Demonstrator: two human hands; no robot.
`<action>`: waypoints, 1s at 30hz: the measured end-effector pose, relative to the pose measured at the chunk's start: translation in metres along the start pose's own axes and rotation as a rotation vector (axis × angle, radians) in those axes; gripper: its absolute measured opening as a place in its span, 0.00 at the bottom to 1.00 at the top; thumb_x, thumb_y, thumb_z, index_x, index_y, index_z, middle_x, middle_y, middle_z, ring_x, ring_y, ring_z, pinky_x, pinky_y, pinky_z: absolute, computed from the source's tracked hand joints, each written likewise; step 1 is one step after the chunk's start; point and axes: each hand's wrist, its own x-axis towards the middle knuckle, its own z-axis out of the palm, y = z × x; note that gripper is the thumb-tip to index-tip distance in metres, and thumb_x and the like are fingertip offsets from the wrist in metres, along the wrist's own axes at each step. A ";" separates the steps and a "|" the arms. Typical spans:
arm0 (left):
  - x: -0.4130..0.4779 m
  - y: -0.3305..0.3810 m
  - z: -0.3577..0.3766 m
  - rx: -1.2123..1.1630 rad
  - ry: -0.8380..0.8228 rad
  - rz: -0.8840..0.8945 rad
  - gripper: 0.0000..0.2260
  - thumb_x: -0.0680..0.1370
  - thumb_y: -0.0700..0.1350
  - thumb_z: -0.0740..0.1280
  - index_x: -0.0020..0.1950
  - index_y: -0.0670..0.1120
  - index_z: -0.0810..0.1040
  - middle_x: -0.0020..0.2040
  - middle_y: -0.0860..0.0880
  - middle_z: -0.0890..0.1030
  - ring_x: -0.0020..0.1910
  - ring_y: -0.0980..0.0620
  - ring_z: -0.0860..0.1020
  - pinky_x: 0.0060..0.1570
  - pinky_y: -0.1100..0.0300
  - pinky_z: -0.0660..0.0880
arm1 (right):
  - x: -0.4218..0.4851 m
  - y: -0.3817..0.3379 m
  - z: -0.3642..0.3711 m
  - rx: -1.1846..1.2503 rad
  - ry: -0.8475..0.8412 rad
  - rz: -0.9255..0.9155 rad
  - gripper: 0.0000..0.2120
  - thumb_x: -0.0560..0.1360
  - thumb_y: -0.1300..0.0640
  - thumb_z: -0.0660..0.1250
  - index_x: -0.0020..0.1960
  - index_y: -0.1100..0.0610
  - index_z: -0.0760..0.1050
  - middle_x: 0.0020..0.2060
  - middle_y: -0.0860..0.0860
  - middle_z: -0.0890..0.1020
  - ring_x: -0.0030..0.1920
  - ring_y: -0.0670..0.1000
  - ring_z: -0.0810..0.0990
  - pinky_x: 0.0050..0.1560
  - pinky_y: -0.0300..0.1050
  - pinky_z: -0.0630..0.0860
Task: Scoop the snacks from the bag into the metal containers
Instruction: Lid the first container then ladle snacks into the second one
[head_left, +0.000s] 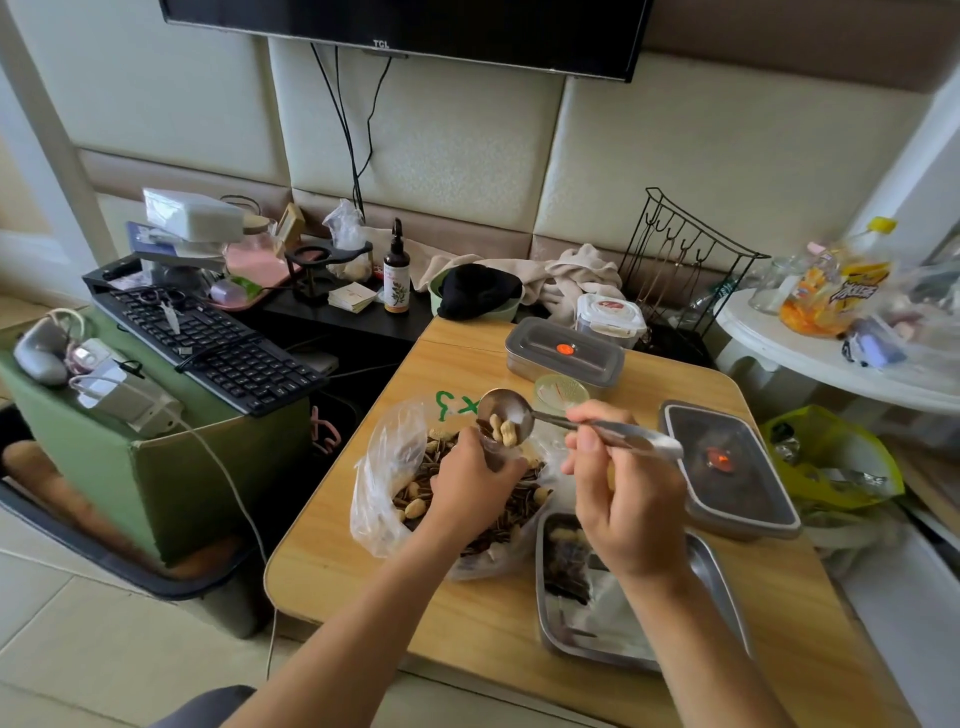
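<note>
Head view of a scooping task on a wooden tabletop (363, 582). Well to the left of both grips, off the tabletop, a black keyboard (208, 343) lies on a green box. A clear plastic bag (379, 488) sits open on the tabletop, with its mouth spread around the left grip. It holds the snacks (415, 506), a mix of peanuts in the shell and striped seeds. The left hand (470, 480) reaches into the bag, and its grip is closed on the bag's plastic at the far side of the mouth. Just above that grip hangs the bowl of a metal spoon (506, 415), loaded with a few peanuts and seeds. The spoon's handle runs rightward into the right hand (623, 499), whose grip pinches it between thumb and curled fingers. Directly beneath the right grip lies an open metal container (711, 571), with some seeds and a peanut at its far end. Beyond the right grip stands a lidded metal container (563, 351). A second lidded metal container (727, 462) lies just to its right.
</note>
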 end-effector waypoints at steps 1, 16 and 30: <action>0.000 0.000 0.001 -0.012 0.011 -0.001 0.15 0.78 0.54 0.72 0.56 0.47 0.72 0.48 0.54 0.80 0.51 0.50 0.80 0.61 0.42 0.75 | 0.000 -0.001 -0.001 -0.010 0.009 -0.006 0.20 0.87 0.58 0.54 0.51 0.71 0.80 0.47 0.58 0.85 0.39 0.48 0.84 0.48 0.29 0.77; -0.005 -0.001 -0.001 -0.037 0.061 0.028 0.15 0.78 0.53 0.72 0.55 0.48 0.70 0.44 0.51 0.79 0.45 0.47 0.80 0.57 0.38 0.77 | -0.002 0.009 0.005 0.071 0.078 0.097 0.12 0.86 0.59 0.57 0.52 0.62 0.77 0.43 0.54 0.85 0.34 0.45 0.83 0.36 0.40 0.81; -0.013 0.000 -0.019 -0.064 0.160 0.115 0.13 0.79 0.52 0.72 0.55 0.50 0.71 0.46 0.58 0.79 0.47 0.52 0.80 0.57 0.41 0.78 | -0.013 0.055 0.022 0.218 -0.132 1.319 0.15 0.85 0.52 0.60 0.49 0.57 0.82 0.34 0.51 0.86 0.33 0.52 0.82 0.37 0.47 0.76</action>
